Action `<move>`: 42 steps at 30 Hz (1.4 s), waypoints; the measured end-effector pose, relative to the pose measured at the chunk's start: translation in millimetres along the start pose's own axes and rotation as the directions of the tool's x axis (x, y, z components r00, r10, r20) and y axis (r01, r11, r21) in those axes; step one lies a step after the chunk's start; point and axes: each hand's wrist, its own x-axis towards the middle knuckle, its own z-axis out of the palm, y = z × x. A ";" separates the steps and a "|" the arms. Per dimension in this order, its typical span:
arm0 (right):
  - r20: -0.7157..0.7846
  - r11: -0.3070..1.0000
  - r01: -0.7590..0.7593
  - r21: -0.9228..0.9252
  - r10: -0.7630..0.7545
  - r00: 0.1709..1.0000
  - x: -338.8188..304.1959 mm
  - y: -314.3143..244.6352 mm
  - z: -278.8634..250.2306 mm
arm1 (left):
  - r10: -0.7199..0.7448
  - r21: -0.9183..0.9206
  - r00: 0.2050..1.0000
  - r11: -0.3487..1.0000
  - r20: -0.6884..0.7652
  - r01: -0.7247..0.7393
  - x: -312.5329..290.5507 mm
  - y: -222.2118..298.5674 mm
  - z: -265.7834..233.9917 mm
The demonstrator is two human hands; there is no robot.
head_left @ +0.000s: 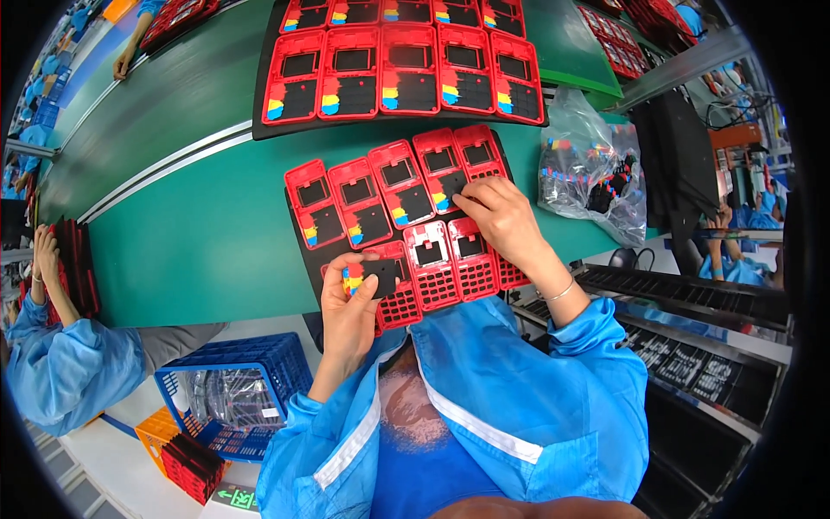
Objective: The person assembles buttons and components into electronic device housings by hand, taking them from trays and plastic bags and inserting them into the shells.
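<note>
Between the thumb and fingers of my left hand (346, 316) is a loose black rubber keypad (380, 273) with red, yellow and blue keys at one end. It is held just above the nearer row of red plastic casings. My right hand (503, 218) has its thumb and fingertips pinched at another keypad (444, 185), which lies in a red casing (438, 159) of the farther row. Casings to its left have keypads lying in them. In the nearer row, a red casing (432, 275) shows bare key openings. My fingers partly cover both keypads.
Beyond, a black tray (259, 130) carries more red casings with keypads. A clear plastic bag (596, 173) of keypads lies on the green table (164, 259) at right. Below left are blue crates (290, 355). Another person's hands (45, 259) are at the far left.
</note>
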 end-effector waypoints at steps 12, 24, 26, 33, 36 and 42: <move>0.024 0.997 0.000 0.077 -0.002 1.000 14.0 3.0 2.2 | -0.059 -0.053 0.998 0.997 0.024 0.060 -3.0 -3.4 0.3; 0.091 0.998 -0.062 -0.013 0.063 0.994 19.8 0.2 6.3 | -0.057 -0.024 0.998 0.998 0.027 0.057 -4.5 -2.1 -1.8; 0.072 0.993 -0.094 0.072 0.089 0.993 26.6 -10.7 -4.0 | -0.134 -0.168 0.988 0.975 0.083 0.146 -2.1 3.6 -0.8; 0.264 0.687 -0.263 0.678 0.106 0.959 29.6 -80.1 -5.5 | -0.093 -0.084 0.994 0.992 0.057 0.098 -1.6 -5.7 11.5; 0.215 0.669 -0.273 0.691 0.170 0.962 26.4 -74.6 -7.9 | -0.044 0.000 0.998 0.999 0.051 0.044 1.3 -11.8 2.9; 0.004 0.884 -0.391 0.255 0.403 0.915 15.1 -3.4 -42.9 | -0.006 0.006 0.998 1.000 0.069 0.006 -1.3 -9.0 0.8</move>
